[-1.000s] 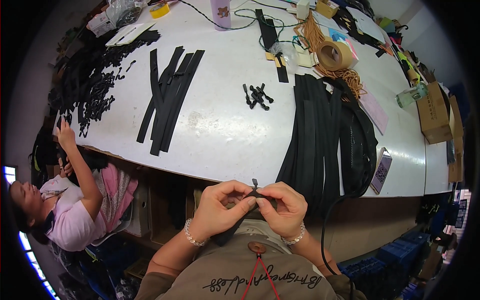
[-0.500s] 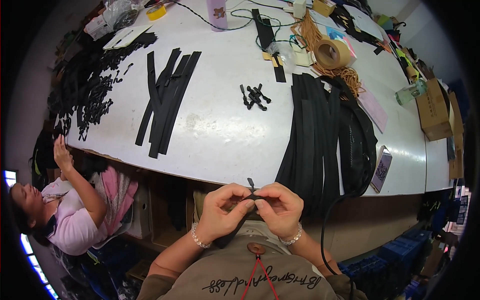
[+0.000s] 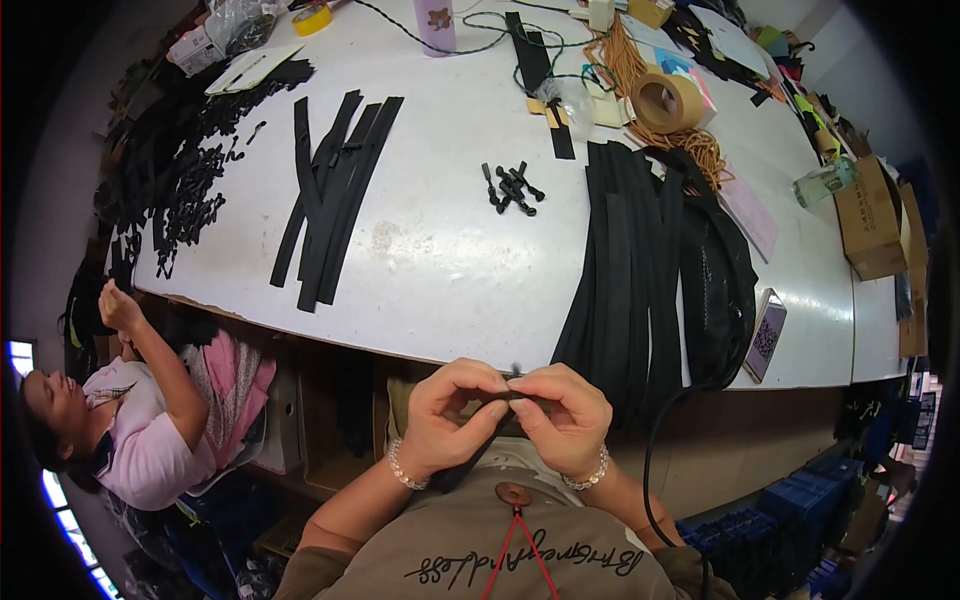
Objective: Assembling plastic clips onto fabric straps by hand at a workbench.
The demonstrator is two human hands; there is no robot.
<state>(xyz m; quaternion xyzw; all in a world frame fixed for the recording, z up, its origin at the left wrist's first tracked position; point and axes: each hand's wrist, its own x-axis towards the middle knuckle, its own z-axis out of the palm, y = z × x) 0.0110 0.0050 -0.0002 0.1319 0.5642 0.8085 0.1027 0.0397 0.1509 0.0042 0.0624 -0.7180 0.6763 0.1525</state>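
Observation:
In front of my chest, just off the table's near edge, both hands pinch a black zipper strip [image 3: 462, 468] that hangs down beside my left wrist. My left hand [image 3: 447, 415] closes thumb and forefinger on it; my right hand [image 3: 566, 418] does likewise, fingertips almost touching the left's. A small black zipper pull [image 3: 516, 370], smeared by motion, sticks up between the fingertips. Where slider and tape meet is hidden by my fingers. Several loose zipper pulls [image 3: 514, 188] lie in a small heap on the white table [image 3: 440, 270] ahead.
Long black zipper strips [image 3: 625, 270] hang over the edge at right, beside a black bag [image 3: 715, 280] and a phone [image 3: 766, 337]. More strips [image 3: 335, 200] lie left of centre. A co-worker [image 3: 150, 420] sits at left near a pile of black pulls [image 3: 190, 200].
The pull between my fingertips has shifted slightly right and blurred. My hands have barely moved, drawing slightly apart. The co-worker's raised hand has moved a little left and down.

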